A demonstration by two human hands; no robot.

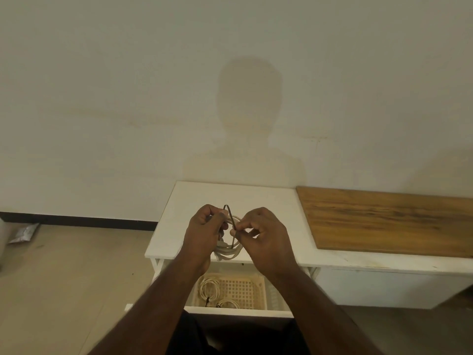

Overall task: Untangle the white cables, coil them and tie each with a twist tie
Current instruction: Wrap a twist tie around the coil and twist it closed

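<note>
White coiled cable (230,248) hangs gripped by both hands, dark twist tie (231,226) upright.

Table (268,201): white, set against the wall.
Wooden board (389,221): brown, lies flat on the table's right part.
Drawer (238,311): pulled open under the table.
Basket (245,290): cream lattice, sits inside the drawer.
Silver packet (24,233): on the floor, far left, beside the dark baseboard (76,219).
Wall (128,85): pale, carries 1 person's shadow.

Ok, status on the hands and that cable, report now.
Left hand grips white cable coil. Right hand pinches dark twist tie looped over it, untwisted. Two tied coils in basket. Nothing obstructing.
</note>
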